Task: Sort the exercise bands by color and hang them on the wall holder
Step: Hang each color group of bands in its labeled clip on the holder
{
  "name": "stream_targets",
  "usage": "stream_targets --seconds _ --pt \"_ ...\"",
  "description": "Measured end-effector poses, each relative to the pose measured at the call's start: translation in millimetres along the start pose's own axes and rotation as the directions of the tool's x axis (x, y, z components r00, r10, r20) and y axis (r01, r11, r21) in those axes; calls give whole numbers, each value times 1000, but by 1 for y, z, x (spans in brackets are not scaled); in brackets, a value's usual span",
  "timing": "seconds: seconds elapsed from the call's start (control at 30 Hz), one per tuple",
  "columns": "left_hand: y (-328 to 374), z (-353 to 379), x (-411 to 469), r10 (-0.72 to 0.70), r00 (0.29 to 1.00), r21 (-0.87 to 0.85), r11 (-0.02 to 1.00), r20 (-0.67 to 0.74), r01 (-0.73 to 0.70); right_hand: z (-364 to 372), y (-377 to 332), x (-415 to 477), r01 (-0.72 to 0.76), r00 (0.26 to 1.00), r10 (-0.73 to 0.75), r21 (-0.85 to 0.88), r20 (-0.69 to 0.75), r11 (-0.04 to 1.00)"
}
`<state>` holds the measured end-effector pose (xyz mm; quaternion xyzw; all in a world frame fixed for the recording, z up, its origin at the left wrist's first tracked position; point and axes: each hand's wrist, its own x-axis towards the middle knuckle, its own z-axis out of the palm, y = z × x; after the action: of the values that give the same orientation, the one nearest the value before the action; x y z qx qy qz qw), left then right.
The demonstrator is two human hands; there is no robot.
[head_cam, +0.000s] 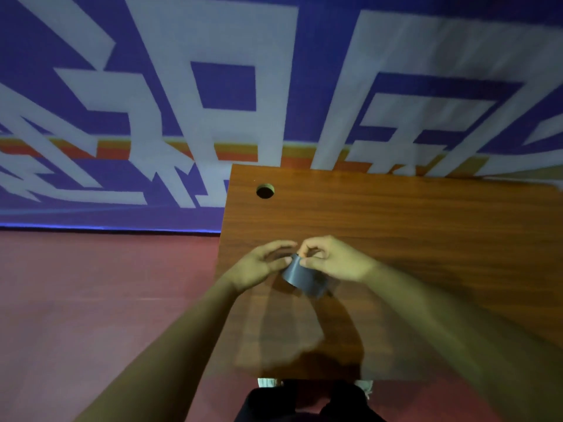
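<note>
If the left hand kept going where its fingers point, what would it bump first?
The left hand points at the right hand; the grey band they both pinch lies between, so probably the band.

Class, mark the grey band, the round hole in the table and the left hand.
grey band (pixel 300 277): head view, its outer face below the fingertips.
round hole (pixel 265 191): head view, its dark centre.
left hand (pixel 259 266): head view, middle of the hand.

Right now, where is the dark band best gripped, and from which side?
Probably its upper edge, from above: the dark band hangs as a flat strip below the fingers, over the table. The left hand and right hand both pinch that edge, leaving the lower part free.
</note>
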<state>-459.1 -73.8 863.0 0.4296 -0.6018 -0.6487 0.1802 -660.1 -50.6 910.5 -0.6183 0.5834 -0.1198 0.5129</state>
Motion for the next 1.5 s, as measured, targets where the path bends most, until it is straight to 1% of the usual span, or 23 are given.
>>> stream_targets --seconds 0.1,0.2,0.33,0.4,0.47,0.53,0.63,0.73,0.83,0.9,0.97,1.13,1.3,1.43,1.5 --pt "29 8 13 67 997 34 997 48 -68 -35 -11 -20 54 998 -55 -38 -38 998" --pt "60 23 24 102 992 26 994 78 -104 -65 -14 -44 76 985 -81 -39 -151 996" --pt "105 57 35 166 986 -43 985 28 -165 -101 -4 -74 114 938 -107 3 -330 993" --pt "127 74 42 191 982 -70 979 -4 -191 -120 2 -92 149 921 -123 42 -369 988" --pt "149 91 49 225 974 -54 973 -22 -226 -138 9 -111 189 903 -157 42 -401 981" --pt "170 110 56 246 969 -28 969 -35 -247 -157 16 -128 215 878 -197 -8 -437 977" --pt "202 143 65 260 962 16 966 -88 -260 -182 26 -156 196 875 -210 -79 -437 978" --pt "238 178 71 282 953 24 959 -109 -282 -209 38 -183 186 849 -282 -246 -448 951" --pt "272 206 81 336 937 107 939 -98 -325 -244 45 -210 213 802 -383 -380 -458 900" --pt "295 222 89 363 927 127 928 -90 -351 -272 50 -229 246 766 -422 -385 -485 889" --pt "320 237 93 397 917 143 911 -41 -388 -299 52 -244 272 728 -437 -363 -528 891" --pt "387 270 101 506 861 223 836 40 -502 -364 46 -279 340 615 -486 -347 -621 874" --pt "450 294 109 635 771 412 689 55 -597 -417 28 -309 410 538 -525 -339 -659 847" --pt "496 308 113 715 699 526 583 31 -619 -455 12 -325 462 480 -537 -320 -694 827" --pt "516 311 116 738 675 573 541 29 -616 -473 3 -330 483 459 -542 -314 -704 817"
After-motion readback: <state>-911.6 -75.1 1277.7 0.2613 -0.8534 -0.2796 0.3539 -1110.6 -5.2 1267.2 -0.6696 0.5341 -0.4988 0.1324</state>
